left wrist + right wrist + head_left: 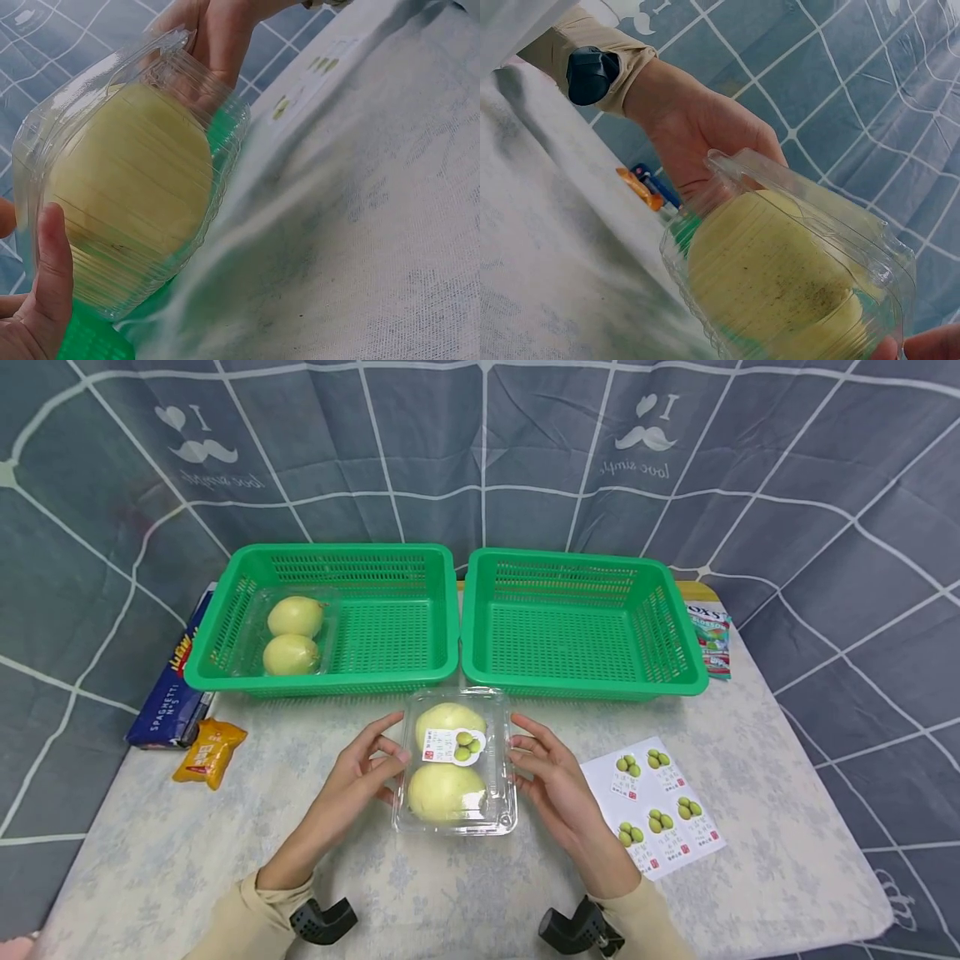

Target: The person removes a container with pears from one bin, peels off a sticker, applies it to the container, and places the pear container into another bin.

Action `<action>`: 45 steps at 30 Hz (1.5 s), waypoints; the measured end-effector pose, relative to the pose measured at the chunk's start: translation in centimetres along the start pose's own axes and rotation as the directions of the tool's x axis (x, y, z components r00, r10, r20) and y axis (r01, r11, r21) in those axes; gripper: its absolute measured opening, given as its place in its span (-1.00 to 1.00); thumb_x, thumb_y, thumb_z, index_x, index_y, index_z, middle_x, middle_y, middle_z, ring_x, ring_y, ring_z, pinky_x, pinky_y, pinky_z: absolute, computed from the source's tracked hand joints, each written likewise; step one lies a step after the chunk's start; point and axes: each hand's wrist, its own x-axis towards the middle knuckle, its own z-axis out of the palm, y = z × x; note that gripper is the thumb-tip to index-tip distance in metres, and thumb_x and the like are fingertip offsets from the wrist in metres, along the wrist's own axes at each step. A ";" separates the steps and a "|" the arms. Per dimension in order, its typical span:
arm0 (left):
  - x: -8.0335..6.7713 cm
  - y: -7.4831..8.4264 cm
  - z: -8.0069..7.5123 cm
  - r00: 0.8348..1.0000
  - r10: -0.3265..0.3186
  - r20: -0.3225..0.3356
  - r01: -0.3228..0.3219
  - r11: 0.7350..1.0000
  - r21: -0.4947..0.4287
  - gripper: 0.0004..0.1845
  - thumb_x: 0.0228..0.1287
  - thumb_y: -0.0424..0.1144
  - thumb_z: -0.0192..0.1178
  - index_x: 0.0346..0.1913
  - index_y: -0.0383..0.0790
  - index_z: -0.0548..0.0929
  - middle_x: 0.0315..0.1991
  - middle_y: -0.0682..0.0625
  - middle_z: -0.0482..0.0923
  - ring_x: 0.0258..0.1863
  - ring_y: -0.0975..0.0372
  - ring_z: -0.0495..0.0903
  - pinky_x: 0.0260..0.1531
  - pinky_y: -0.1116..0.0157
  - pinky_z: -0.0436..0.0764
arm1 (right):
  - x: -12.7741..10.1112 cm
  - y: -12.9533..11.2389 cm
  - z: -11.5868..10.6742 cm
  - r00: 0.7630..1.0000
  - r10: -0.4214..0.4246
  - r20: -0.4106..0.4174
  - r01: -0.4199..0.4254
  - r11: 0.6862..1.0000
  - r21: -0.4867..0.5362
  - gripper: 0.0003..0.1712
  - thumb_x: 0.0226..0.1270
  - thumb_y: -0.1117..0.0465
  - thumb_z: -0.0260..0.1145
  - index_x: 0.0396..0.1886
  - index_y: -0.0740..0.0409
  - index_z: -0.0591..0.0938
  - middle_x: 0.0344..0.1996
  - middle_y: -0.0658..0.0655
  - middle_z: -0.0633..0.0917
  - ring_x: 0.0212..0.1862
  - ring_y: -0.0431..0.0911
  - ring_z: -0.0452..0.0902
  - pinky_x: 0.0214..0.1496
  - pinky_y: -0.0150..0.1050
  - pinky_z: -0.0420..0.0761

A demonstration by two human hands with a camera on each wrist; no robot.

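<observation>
A clear plastic clamshell box with two pale yellow melons inside is in front of the baskets, lid closed. A white fruit-printed label lies across the upper part of the lid. My left hand grips the box's left side, thumb near the lid's edge. From the opposite side my right hand holds the box, its fingers along the wall. In the right wrist view, brown specks mark one melon. A sheet of similar labels lies beside my right hand.
Two green baskets stand side by side at the back. The left one contains another clear box with two melons; the right basket is next to it. A blue spaghetti box, an orange packet and a candy bag lie at the sides.
</observation>
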 end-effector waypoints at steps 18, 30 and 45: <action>-0.4 0.4 0.6 1.000 0.020 0.020 -0.019 0.999 -0.035 -0.32 0.47 -0.30 0.10 0.57 -0.14 0.13 -0.14 -0.06 0.44 -0.31 0.32 0.57 -0.48 0.22 0.72 | -0.5 -0.5 -0.2 0.999 -0.032 -0.013 0.032 0.999 -0.006 -0.40 0.47 0.39 0.08 0.46 0.03 0.34 -0.08 -0.07 0.49 -0.12 -0.24 0.41 -0.14 -0.40 0.47; -0.4 0.6 0.5 0.999 0.039 0.026 -0.037 0.998 -0.042 -0.31 0.48 -0.32 0.09 0.58 -0.20 0.11 -0.15 -0.04 0.44 -0.31 0.29 0.57 -0.49 0.24 0.70 | -0.4 -0.4 -0.1 0.999 -0.039 -0.018 0.039 0.999 -0.009 -0.41 0.47 0.37 0.10 0.46 0.03 0.33 -0.10 -0.07 0.49 -0.10 -0.24 0.40 -0.13 -0.40 0.47; -0.6 0.8 0.6 0.999 0.035 0.024 -0.034 0.998 -0.046 -0.32 0.48 -0.30 0.09 0.58 -0.15 0.12 -0.14 -0.08 0.45 -0.32 0.30 0.57 -0.48 0.22 0.71 | -0.6 -0.5 0.1 0.999 -0.037 -0.039 0.037 0.999 -0.001 -0.42 0.47 0.38 0.11 0.44 0.05 0.34 -0.16 -0.11 0.52 -0.15 -0.26 0.43 -0.16 -0.41 0.47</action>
